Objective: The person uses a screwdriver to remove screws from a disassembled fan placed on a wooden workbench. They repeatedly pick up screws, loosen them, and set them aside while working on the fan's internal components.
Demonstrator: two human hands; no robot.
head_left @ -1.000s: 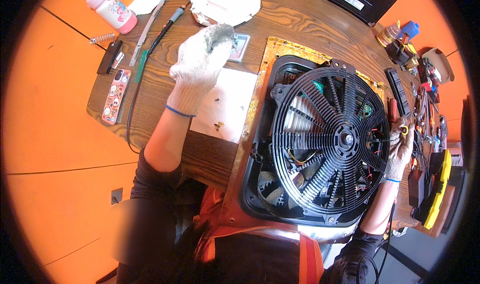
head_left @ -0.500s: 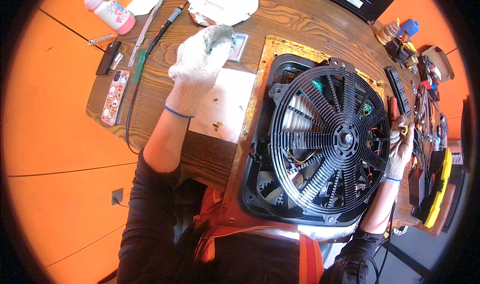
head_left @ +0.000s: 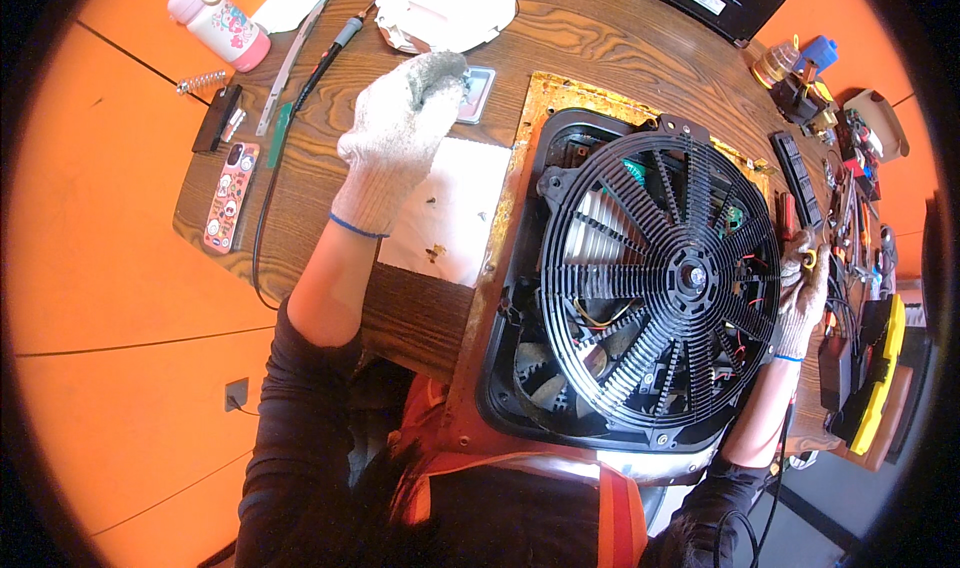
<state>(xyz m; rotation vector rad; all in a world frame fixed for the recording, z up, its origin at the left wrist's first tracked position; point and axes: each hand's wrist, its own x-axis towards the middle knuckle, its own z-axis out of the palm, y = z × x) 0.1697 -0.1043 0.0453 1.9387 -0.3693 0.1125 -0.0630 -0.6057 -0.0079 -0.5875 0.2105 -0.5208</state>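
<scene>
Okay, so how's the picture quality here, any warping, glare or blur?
Head view: strong fisheye, the wooden table edges bow and the corners go black. Lighting is bright and even, shadows soft. The black fan grille is sharp; the small tools by the right rim look squeezed and hard to read.

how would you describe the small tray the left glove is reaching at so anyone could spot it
Start at the big black fan grille on the wooden table. Beyond its far left corner, under the left hand, lies a small square tray. It alone is framed pale with a pinkish centre.
</scene>
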